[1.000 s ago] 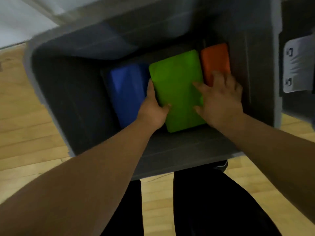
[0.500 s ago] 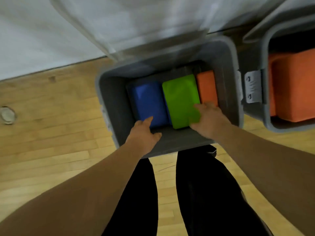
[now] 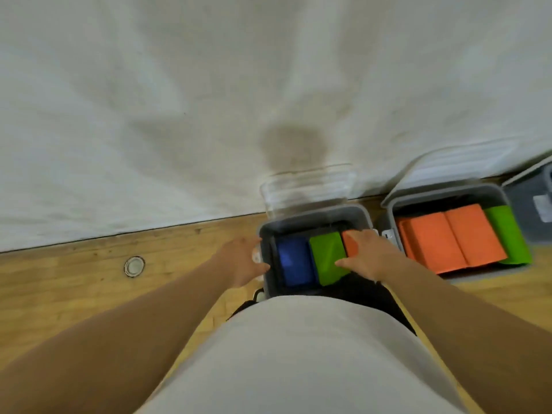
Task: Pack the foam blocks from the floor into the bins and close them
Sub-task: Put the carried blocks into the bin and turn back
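Observation:
A grey bin (image 3: 313, 215) stands on the wood floor below me, its clear lid (image 3: 307, 186) raised against the wall. Inside sit a blue foam block (image 3: 294, 261), a green foam block (image 3: 327, 255) and an orange foam block (image 3: 350, 243) side by side. My left hand (image 3: 243, 261) hangs beside the bin's left rim with relaxed fingers and holds nothing. My right hand (image 3: 370, 253) hovers over the bin's right side, fingers spread, covering part of the orange block; whether it touches is unclear.
A second grey bin (image 3: 442, 194) to the right holds orange blocks (image 3: 448, 237) and a green block (image 3: 507, 234), with its lid (image 3: 454, 162) propped open. A third bin (image 3: 534, 204) shows at the right edge. A round metal floor plate (image 3: 134, 266) lies left.
The view has pulled far back and up from the bin. Both hands have lifted off the green block; the left has moved outside the left rim, the right toward the right side.

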A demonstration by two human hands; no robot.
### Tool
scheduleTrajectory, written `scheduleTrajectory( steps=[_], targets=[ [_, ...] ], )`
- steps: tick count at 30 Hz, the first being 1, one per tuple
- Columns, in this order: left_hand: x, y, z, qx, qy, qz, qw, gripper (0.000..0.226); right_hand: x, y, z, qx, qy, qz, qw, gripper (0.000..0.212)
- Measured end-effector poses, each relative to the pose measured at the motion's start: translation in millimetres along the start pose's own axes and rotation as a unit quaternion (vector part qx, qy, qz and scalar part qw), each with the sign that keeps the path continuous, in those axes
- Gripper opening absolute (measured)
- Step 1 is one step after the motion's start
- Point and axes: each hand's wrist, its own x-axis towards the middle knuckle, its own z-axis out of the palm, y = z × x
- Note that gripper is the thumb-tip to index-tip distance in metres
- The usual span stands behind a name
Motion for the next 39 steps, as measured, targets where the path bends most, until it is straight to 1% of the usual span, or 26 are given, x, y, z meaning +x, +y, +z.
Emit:
scheduleTrajectory(
  steps=[3,6,9,11,13,15,18,20,21,22,24,25,26,27,28,30,32,34,36,39],
  targets=[
    [-20.6,-6.9,-1.6,0.0,0.021,-0.037,0.999,0.081,-14.7,4.0,-15.7,-0.007,0.01,-0.009,1.0,0.095],
    [-35.4,-2.7,10.0,-0.034,0.038,-0.077,0.996,0.081,-20.3,14.0,-32.3,-0.007,-0.008,-0.025,1.0,0.095],
    [-45.0,15.8,29.6,-0.094,0.066,-0.108,0.987,0.08,-9.8,31.6,-46.3,-0.037,-0.025,-0.052,0.998,0.1],
    [-49.4,33.8,47.0,-0.158,0.085,-0.123,0.976,0.08,12.9,51.9,-52.9,-0.071,-0.036,-0.079,0.994,0.106],
    [-58.8,56.4,71.8,-0.233,0.11,-0.142,0.956,0.077,27.4,64.1,-61.6,-0.126,-0.061,-0.114,0.984,0.105],
    [-74.1,81.8,105.4,-0.306,0.132,-0.17,0.927,0.073,20.5,59.0,-68.0,-0.196,-0.085,-0.145,0.966,0.106],
    [-112.5,118.8,177.8,-0.413,0.148,-0.232,0.868,0.072,8.4,45.5,-51.3,-0.303,-0.131,-0.2,0.922,0.1],
    [-151.9,144.1,237.8,-0.473,0.144,-0.28,0.823,0.073,-6.6,33.7,-21.2,-0.372,-0.158,-0.24,0.882,0.101],
    [-174.1,159.0,268.6,-0.505,0.144,-0.306,0.794,0.073,-17.8,29.5,-2.4,-0.406,-0.173,-0.259,0.859,0.1],
    [-197.5,175.9,297.8,-0.538,0.147,-0.337,0.759,0.073,-30.2,26.2,17.6,-0.429,-0.194,-0.281,0.836,0.098],
    [-240.2,209.1,354.2,-0.593,0.159,-0.403,0.679,0.068,-59.6,19.0,56.7,-0.462,-0.231,-0.314,0.797,0.098],
    [-259.6,225.5,381.2,-0.619,0.164,-0.433,0.634,0.066,-80.2,15.3,75.0,-0.477,-0.244,-0.329,0.778,0.098],
    [-280.1,246.3,410.9,-0.644,0.17,-0.464,0.584,0.067,-102.4,12.7,96.4,-0.496,-0.257,-0.351,0.751,0.096],
    [-292.1,260.5,432.8,-0.661,0.174,-0.482,0.548,0.067,-120.3,9.6,109.5,-0.51,-0.264,-0.366,0.732,0.094],
    [-306.5,279.8,457.7,-0.676,0.178,-0.503,0.508,0.068,-142.6,8.1,127.7,-0.529,-0.277,-0.384,0.704,0.091],
    [-333.7,322.9,511.4,-0.702,0.191,-0.538,0.426,0.068,-189.3,12.0,171.9,-0.574,-0.305,-0.417,0.635,0.083],
    [-352.3,363.9,557.6,-0.73,0.192,-0.554,0.351,0.068,-229.3,20.9,216.7,-0.611,-0.321,-0.443,0.572,0.085],
    [-366.2,403.2,601.4,-0.756,0.193,-0.555,0.29,0.068,-267.1,38.2,260.9,-0.639,-0.328,-0.452,0.529,0.089],
    [-377.7,438.2,641.9,-0.777,0.189,-0.55,0.241,0.069,-304.1,60.9,303.4,-0.659,-0.334,-0.454,0.498,0.091],
    [-393.5,478.9,705.2,-0.802,0.192,-0.539,0.171,0.071,-355.4,99.5,364.5,-0.682,-0.328,-0.454,0.47,0.09]
  ],
)
